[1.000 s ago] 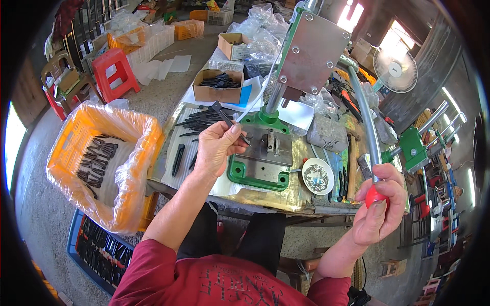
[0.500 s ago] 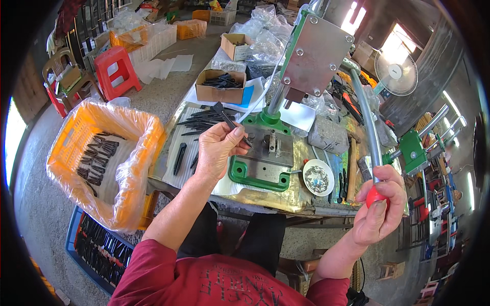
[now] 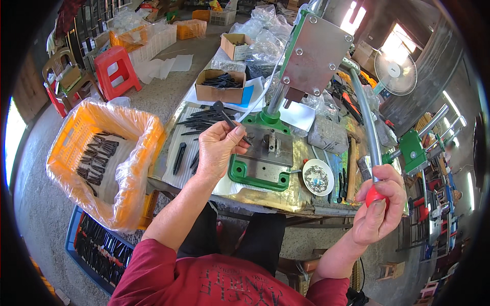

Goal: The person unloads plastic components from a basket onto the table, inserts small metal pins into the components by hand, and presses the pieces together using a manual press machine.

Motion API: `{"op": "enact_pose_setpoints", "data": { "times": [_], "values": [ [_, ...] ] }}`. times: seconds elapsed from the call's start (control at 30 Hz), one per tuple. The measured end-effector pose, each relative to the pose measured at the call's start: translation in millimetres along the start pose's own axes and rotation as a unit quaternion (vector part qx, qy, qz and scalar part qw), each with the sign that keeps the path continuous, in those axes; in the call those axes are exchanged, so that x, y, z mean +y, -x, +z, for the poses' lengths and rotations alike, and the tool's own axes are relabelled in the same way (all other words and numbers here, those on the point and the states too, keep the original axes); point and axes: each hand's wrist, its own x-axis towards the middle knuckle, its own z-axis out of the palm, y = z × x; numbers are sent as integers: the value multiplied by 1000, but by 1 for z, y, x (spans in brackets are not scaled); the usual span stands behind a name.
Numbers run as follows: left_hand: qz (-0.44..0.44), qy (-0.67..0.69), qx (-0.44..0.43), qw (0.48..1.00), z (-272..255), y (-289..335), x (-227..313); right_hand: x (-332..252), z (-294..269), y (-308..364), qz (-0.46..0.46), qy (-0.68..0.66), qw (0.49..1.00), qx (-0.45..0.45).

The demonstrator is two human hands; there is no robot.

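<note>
My left hand (image 3: pixel 219 148) pinches a slim black tool-like part (image 3: pixel 229 121) with a wider flat head, slanting up to the left. It is held just left of the small metal fixture (image 3: pixel 273 144) on the green press base (image 3: pixel 260 174). My right hand (image 3: pixel 378 209) is closed round the red knob (image 3: pixel 376 198) at the end of the press's long steel lever (image 3: pixel 368 132). Above the fixture stands the press head (image 3: pixel 317 53), its ram raised. Similar black parts (image 3: pixel 201 120) lie on white foam sheet to the left of my left hand.
A plastic-lined orange crate (image 3: pixel 153 153) holding rows of black parts stands at left, above a blue crate (image 3: pixel 71 239). On the table are a cardboard box (image 3: pixel 219 94) of black parts, a white bowl (image 3: pixel 318 177) of small metal pieces, and a hammer (image 3: pixel 352 168). A fan (image 3: pixel 395 76) stands behind.
The black part has turned slightly in my left fingers, so its head looks narrower. My right hand and the lever have hardly moved.
</note>
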Motion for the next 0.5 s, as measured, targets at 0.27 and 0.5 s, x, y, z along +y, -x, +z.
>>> {"op": "enact_pose_setpoints", "data": {
  "times": [0.27, 0.5],
  "values": [
    [-24, 21, 33, 999, -5, -4, -2, 0, 0, 0, -5, 4, 1000, -3],
    [-32, 34, 46, 998, -7, -5, -4, 2, -1, -1, -15, 7, 1000, -12]
  ]
}}
